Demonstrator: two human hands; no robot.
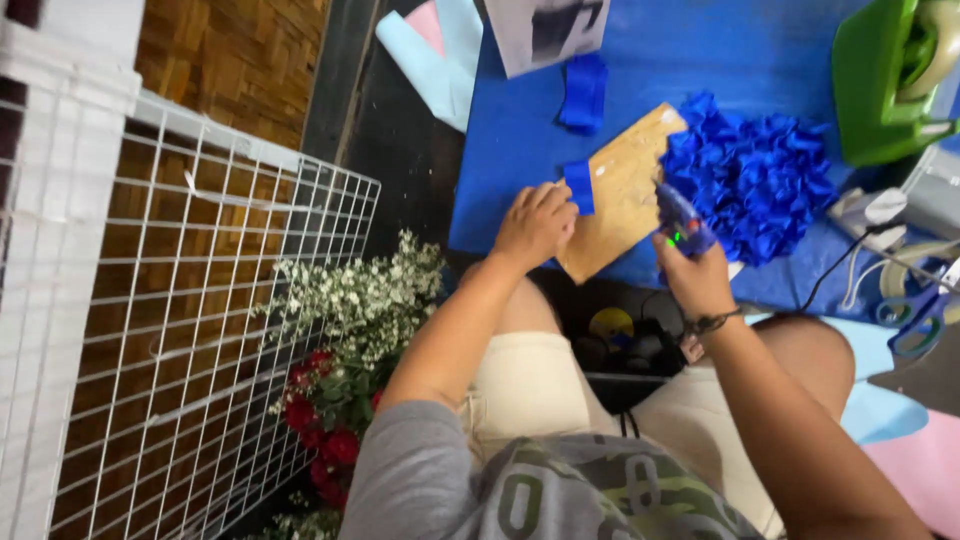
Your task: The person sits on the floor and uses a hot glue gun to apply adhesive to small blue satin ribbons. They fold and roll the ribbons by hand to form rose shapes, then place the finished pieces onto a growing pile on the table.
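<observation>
My left hand (534,226) pinches a small folded piece of blue ribbon (579,186) against the bare part of a tan cardboard panel (621,195). The far half of that panel is covered with ruffled blue ribbon loops (752,175). My right hand (697,275) grips a blue glue gun (681,221) with a green light, its nozzle resting on the cardboard beside the ruffles. The panel lies on a blue sheet (700,60) spread over the work surface.
A loose blue ribbon strip (584,93) lies farther back. A green tape dispenser (888,80) stands at the top right, with scissors (915,315) and cables at the right. White and red flowers (345,340) and a white wire grid (190,320) are on the left.
</observation>
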